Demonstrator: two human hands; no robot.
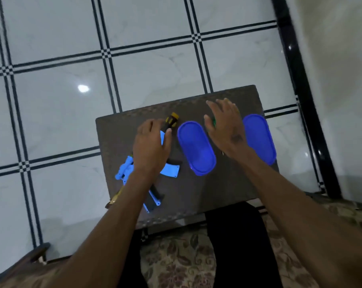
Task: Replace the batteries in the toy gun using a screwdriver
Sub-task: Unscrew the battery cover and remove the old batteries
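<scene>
The left hand (151,142) lies flat on the light-blue plastic toy gun (169,169), steadying it; the right hand (225,125) hovers, fingers wide, holding nothing.

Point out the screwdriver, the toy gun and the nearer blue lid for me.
screwdriver (171,120): head view, on the black and yellow handle beyond the left hand.
toy gun (125,169): head view, on the light blue body left of the forearm.
nearer blue lid (195,147): head view, on the middle of its top.

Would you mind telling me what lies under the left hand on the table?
Under the left hand lies the blue toy gun, its middle covered. The screwdriver handle sticks out past the fingers; its shaft is hidden.
</scene>
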